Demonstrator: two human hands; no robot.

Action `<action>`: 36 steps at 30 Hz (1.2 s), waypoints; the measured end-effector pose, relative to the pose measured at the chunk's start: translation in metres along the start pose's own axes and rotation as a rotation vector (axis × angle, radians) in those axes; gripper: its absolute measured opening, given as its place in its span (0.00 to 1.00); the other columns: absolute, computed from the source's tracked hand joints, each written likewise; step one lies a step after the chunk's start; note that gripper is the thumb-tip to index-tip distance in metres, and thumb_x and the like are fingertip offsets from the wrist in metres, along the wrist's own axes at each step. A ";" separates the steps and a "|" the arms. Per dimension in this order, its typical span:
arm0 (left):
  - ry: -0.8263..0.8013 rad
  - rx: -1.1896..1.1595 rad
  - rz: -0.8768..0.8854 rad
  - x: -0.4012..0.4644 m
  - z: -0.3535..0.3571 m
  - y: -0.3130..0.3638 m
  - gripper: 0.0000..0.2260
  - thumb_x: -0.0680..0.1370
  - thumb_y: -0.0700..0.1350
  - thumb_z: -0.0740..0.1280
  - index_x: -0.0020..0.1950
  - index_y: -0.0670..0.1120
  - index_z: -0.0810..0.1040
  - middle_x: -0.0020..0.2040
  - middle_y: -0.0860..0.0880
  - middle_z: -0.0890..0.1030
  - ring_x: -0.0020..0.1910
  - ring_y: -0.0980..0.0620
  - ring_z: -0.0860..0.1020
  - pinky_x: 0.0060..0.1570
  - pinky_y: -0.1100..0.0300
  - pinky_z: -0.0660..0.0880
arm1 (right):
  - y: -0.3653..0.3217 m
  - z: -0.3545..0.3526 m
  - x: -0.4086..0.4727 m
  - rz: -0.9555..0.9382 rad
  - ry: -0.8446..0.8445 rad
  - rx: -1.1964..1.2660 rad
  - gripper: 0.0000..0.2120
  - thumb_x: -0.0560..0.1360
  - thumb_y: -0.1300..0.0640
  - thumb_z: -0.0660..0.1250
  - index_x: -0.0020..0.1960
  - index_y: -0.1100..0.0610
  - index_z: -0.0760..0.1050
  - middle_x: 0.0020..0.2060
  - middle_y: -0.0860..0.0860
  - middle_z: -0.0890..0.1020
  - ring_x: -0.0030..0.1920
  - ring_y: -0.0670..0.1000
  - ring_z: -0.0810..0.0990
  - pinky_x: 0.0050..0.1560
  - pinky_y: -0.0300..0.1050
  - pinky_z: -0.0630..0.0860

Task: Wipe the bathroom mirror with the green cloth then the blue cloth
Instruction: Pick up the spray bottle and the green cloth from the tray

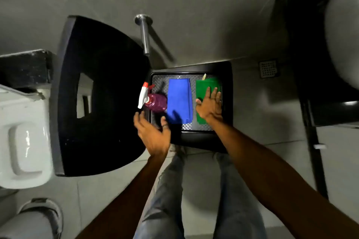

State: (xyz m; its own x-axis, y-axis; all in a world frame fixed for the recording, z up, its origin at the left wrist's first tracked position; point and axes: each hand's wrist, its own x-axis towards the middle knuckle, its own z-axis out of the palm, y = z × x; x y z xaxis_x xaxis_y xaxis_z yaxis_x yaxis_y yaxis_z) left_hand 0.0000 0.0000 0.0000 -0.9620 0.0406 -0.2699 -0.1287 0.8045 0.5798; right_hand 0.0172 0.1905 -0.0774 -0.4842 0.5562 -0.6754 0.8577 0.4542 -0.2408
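A folded green cloth [204, 88] lies at the right of a black tray [227, 93]. My right hand [210, 105] rests flat on it, fingers spread, without gripping. A folded blue cloth [179, 99] lies in the tray's middle. At the tray's left stands a purple spray bottle [157, 102] with a white and red trigger head. My left hand [153, 134] hovers open just below the bottle, fingers apart, holding nothing. No mirror is visible.
A large black basin [101, 93] fills the left, with a chrome tap [144, 33] above the tray. A white toilet [23, 137] is at the far left. A floor drain [269, 69] lies right of the tray. My legs stand below; someone's shoe [42, 213] shows at bottom left.
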 end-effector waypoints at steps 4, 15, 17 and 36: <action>0.037 -0.290 -0.134 0.050 0.004 -0.013 0.38 0.76 0.52 0.73 0.80 0.41 0.60 0.79 0.41 0.65 0.78 0.44 0.66 0.70 0.71 0.59 | -0.004 0.029 0.017 0.117 0.040 -0.036 0.46 0.77 0.45 0.64 0.81 0.62 0.39 0.80 0.64 0.42 0.79 0.69 0.45 0.78 0.63 0.54; -0.287 -0.262 0.347 0.142 0.012 -0.020 0.22 0.75 0.39 0.68 0.69 0.41 0.79 0.58 0.42 0.86 0.54 0.53 0.83 0.58 0.56 0.81 | 0.012 0.019 0.044 0.093 0.050 0.024 0.37 0.76 0.60 0.67 0.79 0.66 0.53 0.78 0.66 0.58 0.73 0.70 0.66 0.70 0.59 0.69; -0.320 -0.241 0.362 0.142 0.006 -0.013 0.21 0.76 0.39 0.70 0.69 0.38 0.79 0.58 0.43 0.86 0.54 0.53 0.83 0.58 0.58 0.80 | 0.024 -0.004 0.043 0.127 0.070 0.352 0.23 0.74 0.64 0.65 0.68 0.66 0.70 0.64 0.63 0.76 0.61 0.63 0.78 0.57 0.51 0.76; -0.524 -0.541 0.612 0.072 -0.105 0.203 0.23 0.74 0.34 0.61 0.69 0.33 0.73 0.58 0.45 0.79 0.54 0.59 0.79 0.58 0.66 0.74 | -0.016 -0.254 -0.127 -0.253 -0.410 1.768 0.19 0.81 0.54 0.55 0.58 0.59 0.83 0.54 0.58 0.86 0.54 0.57 0.86 0.60 0.57 0.79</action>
State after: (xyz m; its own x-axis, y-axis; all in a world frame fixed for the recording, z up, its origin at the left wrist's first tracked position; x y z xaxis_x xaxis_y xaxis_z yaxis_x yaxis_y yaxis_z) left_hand -0.1205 0.1040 0.1786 -0.6865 0.7262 -0.0362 0.1396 0.1805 0.9736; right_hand 0.0209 0.2894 0.1891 -0.7811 0.2905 -0.5527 0.0664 -0.8415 -0.5361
